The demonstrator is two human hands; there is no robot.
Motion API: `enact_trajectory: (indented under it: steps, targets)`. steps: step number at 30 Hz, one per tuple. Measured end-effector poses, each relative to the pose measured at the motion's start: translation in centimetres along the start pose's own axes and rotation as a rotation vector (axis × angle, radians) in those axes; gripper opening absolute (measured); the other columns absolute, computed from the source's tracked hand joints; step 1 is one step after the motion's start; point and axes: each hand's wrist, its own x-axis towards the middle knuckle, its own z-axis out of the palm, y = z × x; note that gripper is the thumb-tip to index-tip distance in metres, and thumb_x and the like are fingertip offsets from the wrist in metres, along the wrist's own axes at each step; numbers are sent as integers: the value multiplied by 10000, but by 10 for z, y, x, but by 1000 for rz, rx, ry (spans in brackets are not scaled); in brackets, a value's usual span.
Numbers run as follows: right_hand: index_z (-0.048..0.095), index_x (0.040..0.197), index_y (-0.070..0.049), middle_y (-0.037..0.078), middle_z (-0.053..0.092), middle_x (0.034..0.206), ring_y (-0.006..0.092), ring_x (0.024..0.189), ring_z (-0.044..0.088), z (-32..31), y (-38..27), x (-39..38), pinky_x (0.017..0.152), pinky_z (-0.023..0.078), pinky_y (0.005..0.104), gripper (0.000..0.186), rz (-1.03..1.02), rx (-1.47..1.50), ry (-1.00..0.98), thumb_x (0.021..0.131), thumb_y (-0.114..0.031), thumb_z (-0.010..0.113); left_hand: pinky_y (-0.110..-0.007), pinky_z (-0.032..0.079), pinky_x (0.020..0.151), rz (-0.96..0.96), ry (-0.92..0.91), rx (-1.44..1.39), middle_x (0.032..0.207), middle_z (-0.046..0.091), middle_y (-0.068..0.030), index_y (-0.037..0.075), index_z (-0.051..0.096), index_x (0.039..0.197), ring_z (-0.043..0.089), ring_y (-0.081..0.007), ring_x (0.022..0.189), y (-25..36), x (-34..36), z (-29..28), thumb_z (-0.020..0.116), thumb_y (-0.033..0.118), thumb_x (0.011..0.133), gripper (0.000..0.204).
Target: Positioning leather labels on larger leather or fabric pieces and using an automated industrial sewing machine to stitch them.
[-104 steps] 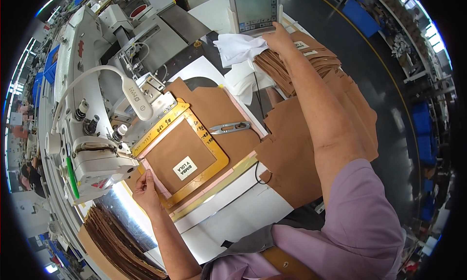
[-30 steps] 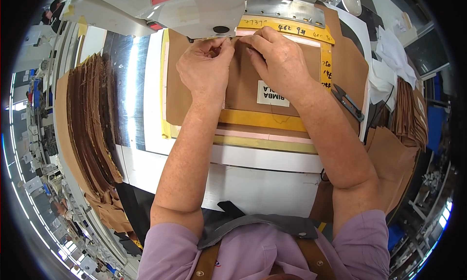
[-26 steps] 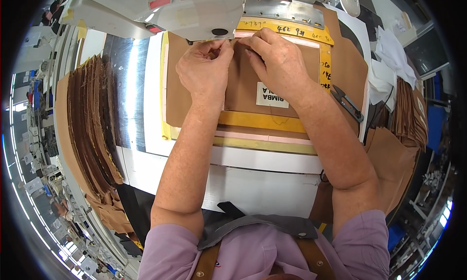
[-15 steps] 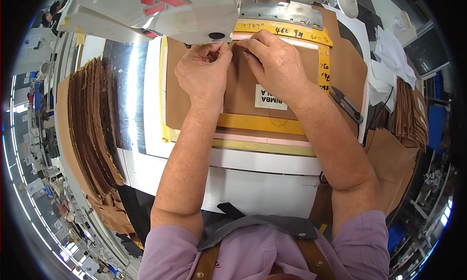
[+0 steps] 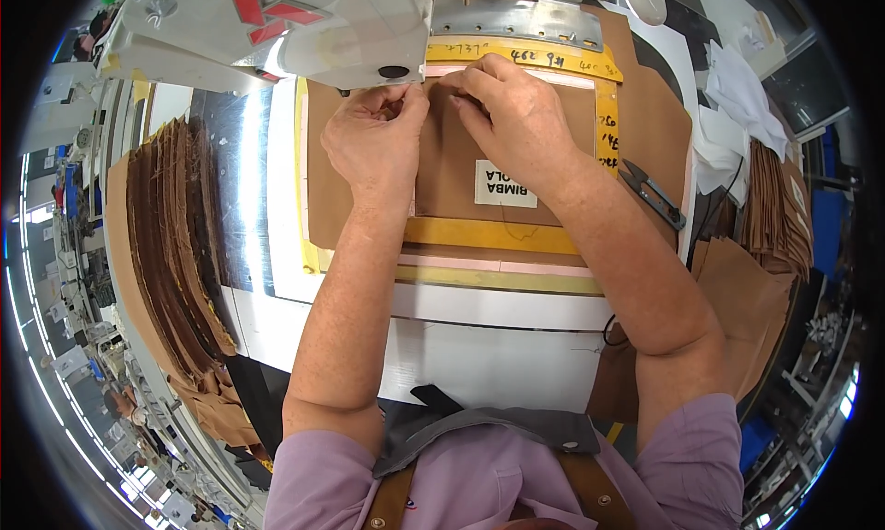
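Note:
Under the white sewing machine head, my left hand is closed, thumb and forefinger pinched together near the needle area. What it pinches, if anything, is too small to make out. Just to its right, my right hand has its fingers bent forward and its thumb apart from them, fingertips close to the left hand's. Both hands are over a brown panel set in a yellow-edged frame. A white printed label lies on the panel below my right hand, with a loose dark thread hanging by it.
Thread snips lie right of the frame. A stack of brown pieces stands at the left, and more brown pieces are at the right beside crumpled white cloth. A metal plate runs along the frame's far edge.
The machine, frame and panel appear shifted slightly left and up in the view. Both hands keep nearly the same pose beside each other.

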Motion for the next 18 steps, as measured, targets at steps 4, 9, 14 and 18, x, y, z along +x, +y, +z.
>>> enact_trajectory:
  steps: [4, 9, 14, 18]
  targets:
    - [743, 970, -58, 113, 674, 890, 328, 783, 685, 2, -2, 9, 712, 577, 431, 139, 20, 89, -9, 849, -113, 701, -260, 498, 635, 17, 8, 2, 683, 710, -40, -16, 774, 860, 624, -86, 612, 2, 0, -1, 806, 160, 772, 200]
    - [738, 969, -29, 118, 687, 861, 293, 784, 697, 8, -2, 20, 720, 568, 388, 150, 50, -7, -42, 846, -115, 741, -252, 464, 601, 45, 16, -14, 650, 673, -8, -10, 777, 851, 545, -69, 580, -4, 2, 1, 807, 153, 775, 183]
    - [719, 903, -15, 109, 685, 835, 280, 779, 698, 13, 1, 24, 711, 566, 384, 138, 60, 8, -10, 837, -132, 752, -241, 436, 578, 69, 15, -10, 638, 646, 5, -7, 783, 851, 506, -54, 574, -7, 3, 1, 808, 150, 775, 176]
    - [723, 853, -47, 123, 670, 834, 333, 804, 687, 15, 2, 25, 721, 568, 440, 124, 97, 66, 1, 817, -165, 726, -233, 417, 565, 75, 18, -23, 658, 643, 13, -15, 784, 857, 479, -43, 574, -6, 2, 1, 812, 132, 773, 172]
